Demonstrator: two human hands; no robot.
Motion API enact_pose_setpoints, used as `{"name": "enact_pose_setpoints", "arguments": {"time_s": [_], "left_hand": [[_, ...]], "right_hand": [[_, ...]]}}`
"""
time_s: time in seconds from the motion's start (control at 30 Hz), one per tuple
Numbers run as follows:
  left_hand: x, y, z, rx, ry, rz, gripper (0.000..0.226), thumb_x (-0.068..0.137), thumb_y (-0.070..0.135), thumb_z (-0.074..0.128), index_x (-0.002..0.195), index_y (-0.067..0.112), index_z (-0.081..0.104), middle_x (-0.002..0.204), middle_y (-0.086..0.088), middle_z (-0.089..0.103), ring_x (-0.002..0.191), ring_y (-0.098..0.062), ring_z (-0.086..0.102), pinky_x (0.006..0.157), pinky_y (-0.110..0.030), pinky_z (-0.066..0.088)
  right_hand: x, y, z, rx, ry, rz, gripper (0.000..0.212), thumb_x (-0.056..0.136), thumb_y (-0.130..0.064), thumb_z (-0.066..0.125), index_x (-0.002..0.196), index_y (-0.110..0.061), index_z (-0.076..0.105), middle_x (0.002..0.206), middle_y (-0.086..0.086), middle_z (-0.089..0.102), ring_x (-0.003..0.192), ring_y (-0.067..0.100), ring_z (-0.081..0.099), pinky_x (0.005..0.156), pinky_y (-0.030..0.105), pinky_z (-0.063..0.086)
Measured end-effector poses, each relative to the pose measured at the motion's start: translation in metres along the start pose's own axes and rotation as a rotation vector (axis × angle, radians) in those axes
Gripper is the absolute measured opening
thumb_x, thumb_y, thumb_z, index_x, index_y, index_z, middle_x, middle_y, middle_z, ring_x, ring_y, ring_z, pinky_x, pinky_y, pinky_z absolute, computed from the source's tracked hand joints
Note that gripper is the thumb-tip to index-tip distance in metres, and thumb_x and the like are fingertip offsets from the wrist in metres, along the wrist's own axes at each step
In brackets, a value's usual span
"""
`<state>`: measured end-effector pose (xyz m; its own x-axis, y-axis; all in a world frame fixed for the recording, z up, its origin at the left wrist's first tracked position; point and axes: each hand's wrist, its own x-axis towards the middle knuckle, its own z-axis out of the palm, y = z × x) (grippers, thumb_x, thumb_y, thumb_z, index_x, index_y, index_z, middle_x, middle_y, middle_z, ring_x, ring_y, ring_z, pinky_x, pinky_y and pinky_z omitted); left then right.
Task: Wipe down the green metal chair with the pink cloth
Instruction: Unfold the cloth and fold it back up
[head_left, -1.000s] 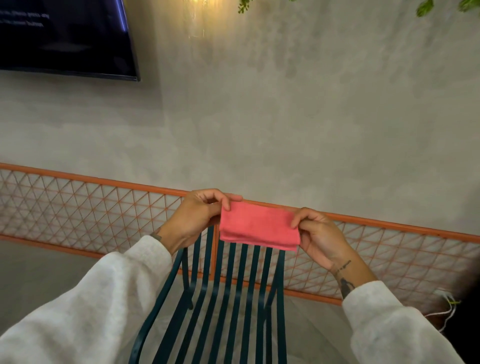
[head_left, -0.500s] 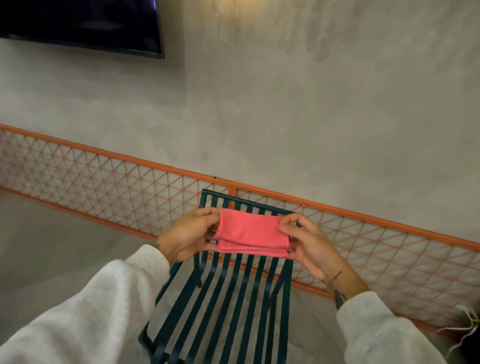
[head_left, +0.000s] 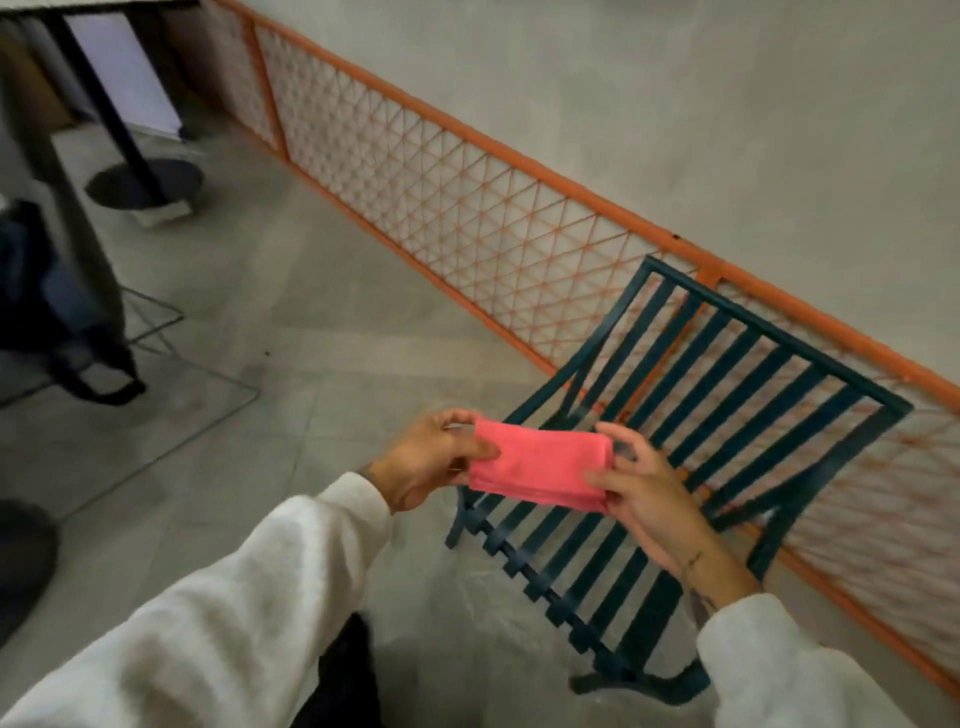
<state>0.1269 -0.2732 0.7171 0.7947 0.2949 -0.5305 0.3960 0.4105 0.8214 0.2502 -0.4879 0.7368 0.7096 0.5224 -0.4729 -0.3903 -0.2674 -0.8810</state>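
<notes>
Above the dark green slatted metal chair, left hand and right hand pinch opposite ends of the folded pink cloth; soft, light, probably best palmed flat.

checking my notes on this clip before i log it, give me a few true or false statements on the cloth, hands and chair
1. The chair is built of slats. True.
2. The cloth lies spread flat on the chair. False: it is folded and held up over the chair.
3. The left hand and the right hand both hold the cloth, one at each end. True.
4. The chair stands far from the lattice panel. False: its back is right by the orange panel.
</notes>
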Motion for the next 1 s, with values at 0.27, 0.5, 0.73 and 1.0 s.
{"name": "enact_pose_setpoints", "arguments": {"time_s": [0.27, 0.5, 0.73, 1.0], "left_hand": [[0.028, -0.052, -0.132, -0.089, 0.135, -0.073, 0.036, 0.077, -0.007, 0.073, 0.109, 0.009, 0.065, 0.088, -0.007, 0.071, 0.077, -0.018, 0.07, 0.068, -0.031, 0.059], [0.065, -0.094, -0.244, -0.164, 0.195, -0.164, 0.036, 0.075, -0.018, 0.069, 0.1, 0.009, 0.064, 0.091, -0.011, 0.07, 0.084, -0.023, 0.068, 0.077, -0.03, 0.059], [0.113, -0.168, -0.318, -0.161, 0.25, -0.277, 0.048, 0.078, -0.016, 0.067, 0.117, 0.009, 0.056, 0.088, -0.016, 0.064, 0.082, -0.027, 0.063, 0.071, -0.027, 0.057], [0.206, -0.312, -0.354, 0.047, 0.423, -0.364, 0.046, 0.083, -0.002, 0.07, 0.115, 0.022, 0.047, 0.095, -0.017, 0.063, 0.08, -0.034, 0.068, 0.066, -0.048, 0.061]], "right_hand": [[0.07, 0.057, 0.122, -0.096, -0.018, 0.172, 0.034, 0.091, 0.003, 0.063, 0.119, -0.016, 0.061, 0.113, 0.004, 0.073, 0.1, 0.02, 0.072, 0.086, 0.042, 0.06], [0.152, 0.116, 0.225, -0.152, -0.013, 0.323, 0.033, 0.091, 0.007, 0.06, 0.118, -0.012, 0.062, 0.115, 0.01, 0.072, 0.104, 0.026, 0.071, 0.091, 0.043, 0.058], [0.233, 0.199, 0.277, -0.252, -0.048, 0.403, 0.035, 0.088, 0.01, 0.062, 0.114, -0.013, 0.064, 0.108, 0.009, 0.072, 0.101, 0.024, 0.069, 0.09, 0.04, 0.057], [0.339, 0.34, 0.304, -0.706, -0.218, 0.201, 0.022, 0.097, -0.009, 0.057, 0.103, -0.028, 0.048, 0.105, -0.004, 0.059, 0.093, 0.017, 0.063, 0.075, 0.038, 0.06]]}}
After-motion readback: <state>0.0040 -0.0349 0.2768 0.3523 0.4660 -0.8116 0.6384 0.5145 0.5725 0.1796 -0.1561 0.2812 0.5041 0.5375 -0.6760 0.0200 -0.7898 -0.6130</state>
